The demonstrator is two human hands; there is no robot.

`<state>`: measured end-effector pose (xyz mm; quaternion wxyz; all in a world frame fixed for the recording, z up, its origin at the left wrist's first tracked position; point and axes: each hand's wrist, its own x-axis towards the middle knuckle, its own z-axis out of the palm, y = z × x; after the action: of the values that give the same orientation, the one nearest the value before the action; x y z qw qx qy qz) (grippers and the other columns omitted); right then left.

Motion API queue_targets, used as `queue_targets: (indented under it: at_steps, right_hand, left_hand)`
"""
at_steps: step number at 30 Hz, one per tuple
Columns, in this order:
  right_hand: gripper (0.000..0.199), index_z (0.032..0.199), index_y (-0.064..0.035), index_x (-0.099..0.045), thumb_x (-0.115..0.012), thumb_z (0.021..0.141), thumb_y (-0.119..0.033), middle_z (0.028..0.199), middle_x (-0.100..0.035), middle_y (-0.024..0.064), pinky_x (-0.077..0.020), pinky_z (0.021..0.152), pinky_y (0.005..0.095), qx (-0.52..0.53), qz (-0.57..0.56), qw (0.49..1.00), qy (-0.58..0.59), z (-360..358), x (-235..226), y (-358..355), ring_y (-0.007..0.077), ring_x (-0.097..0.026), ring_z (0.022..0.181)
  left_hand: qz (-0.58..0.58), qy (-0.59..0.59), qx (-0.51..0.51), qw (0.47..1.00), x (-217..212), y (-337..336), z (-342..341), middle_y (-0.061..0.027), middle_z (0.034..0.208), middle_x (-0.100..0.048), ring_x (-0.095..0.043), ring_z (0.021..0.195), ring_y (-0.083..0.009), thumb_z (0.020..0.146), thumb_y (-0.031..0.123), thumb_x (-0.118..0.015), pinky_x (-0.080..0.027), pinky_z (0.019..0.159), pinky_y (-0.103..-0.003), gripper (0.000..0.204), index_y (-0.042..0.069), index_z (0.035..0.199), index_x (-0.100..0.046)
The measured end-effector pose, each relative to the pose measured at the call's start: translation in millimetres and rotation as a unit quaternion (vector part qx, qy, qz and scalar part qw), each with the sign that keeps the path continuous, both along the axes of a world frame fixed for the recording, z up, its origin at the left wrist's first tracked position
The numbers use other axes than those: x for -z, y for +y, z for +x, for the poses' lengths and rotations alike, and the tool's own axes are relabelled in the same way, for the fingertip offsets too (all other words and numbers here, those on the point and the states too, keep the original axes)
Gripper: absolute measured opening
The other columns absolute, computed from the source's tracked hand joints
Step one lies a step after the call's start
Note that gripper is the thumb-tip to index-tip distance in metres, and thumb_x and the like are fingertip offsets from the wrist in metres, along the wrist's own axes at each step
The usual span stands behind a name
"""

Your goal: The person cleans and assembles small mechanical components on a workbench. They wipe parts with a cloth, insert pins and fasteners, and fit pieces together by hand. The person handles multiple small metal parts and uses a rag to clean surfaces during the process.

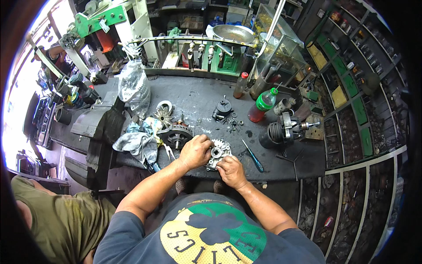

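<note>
Head view: left hand point(194, 152) and right hand point(231, 170) both clamp the housing point(219, 152); stator point(176, 134) at ten o'clock, rotor point(283, 130) at two lie apart on the counter point(198, 94), so reassembly looks unfinished.

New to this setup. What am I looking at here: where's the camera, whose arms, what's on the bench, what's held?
There is no machine here, just a person working with bare hands. The single picture comes from a wide fisheye camera worn on the person's head, looking down, so straight edges bend near the rim and the forearms enter from below. Both the left hand and the right hand grip a silver metal housing at the near edge of a dark workbench. Around it lie a round motor part, a rag, a screwdriver, a green bottle and small washers. A second person sits at lower left.
</note>
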<state>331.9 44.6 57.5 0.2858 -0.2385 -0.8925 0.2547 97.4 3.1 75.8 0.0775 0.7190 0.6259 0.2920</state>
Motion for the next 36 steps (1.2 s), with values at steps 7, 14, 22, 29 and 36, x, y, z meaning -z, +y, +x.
queue_targets:
  at_steps: [7, 14, 22, 29, 36]
  right_hand:
    - [0.014, 0.100, -0.0092, -0.080, -0.084, 0.087, -0.011, 0.096, -0.069, 0.0077, -0.0571, 0.088, 0.0430, 0.003, 0.020, 1.000, -0.015, -2.7, 0.1, -2.0, 0.0317, -0.068, 0.096]
    - [0.013, 0.098, -0.0085, -0.080, -0.084, 0.087, -0.013, 0.094, -0.066, 0.0083, -0.0573, 0.086, 0.0435, 0.007, 0.022, 1.000, -0.007, -0.9, 1.8, -1.2, 0.0318, -0.067, 0.094]
    - [0.016, 0.101, -0.0067, -0.080, -0.084, 0.088, -0.015, 0.099, -0.067, 0.0100, -0.0587, 0.087, 0.0448, -0.018, -0.010, 1.000, -0.014, 4.0, 1.3, 8.2, 0.0334, -0.068, 0.096]
    - [0.041, 0.133, -0.0009, -0.073, -0.075, 0.105, -0.031, 0.121, -0.076, 0.0172, -0.0606, 0.093, 0.0410, 0.096, -0.281, 0.953, 0.062, 27.9, 14.8, 57.4, 0.0258, -0.074, 0.103]
    - [0.109, 0.167, -0.0090, -0.048, -0.031, 0.100, -0.094, 0.159, -0.057, 0.0208, -0.0479, 0.110, 0.0539, 0.044, -0.653, 0.756, -0.037, -10.8, 75.3, 126.3, 0.0310, -0.054, 0.139]
  left_hand:
    - [-0.141, -0.016, -0.035, 0.989, -6.0, 40.9, 19.7, -0.0181, 0.103, -0.077, -0.073, 0.103, -0.0412, 0.097, 0.033, -0.079, -0.058, 0.097, -0.050, 0.028, 0.007, 0.103, -0.086]
    - [-0.230, 0.130, -0.082, 0.961, -14.9, 66.2, 33.1, -0.0248, 0.103, -0.079, -0.080, 0.096, -0.0419, 0.088, 0.032, -0.081, -0.065, 0.087, -0.050, 0.033, -0.001, 0.093, -0.083]
    - [-0.167, 0.073, -0.115, 0.977, -3.1, 61.4, 37.8, -0.0243, 0.105, -0.078, -0.078, 0.101, -0.0423, 0.085, 0.017, -0.077, -0.063, 0.093, -0.047, 0.023, -0.001, 0.099, -0.080]
    - [-0.019, -0.242, -0.374, 0.895, 18.3, -85.2, 36.1, -0.0120, 0.104, -0.073, -0.069, 0.091, -0.0255, 0.094, 0.016, -0.081, -0.060, 0.087, -0.038, 0.030, 0.000, 0.118, -0.071]
    - [-0.208, -0.752, -0.292, 0.554, 71.6, -90.9, 76.6, -0.0167, 0.164, -0.048, -0.059, 0.136, -0.0340, 0.100, 0.067, -0.074, -0.052, 0.110, -0.047, 0.094, 0.016, 0.169, -0.036]
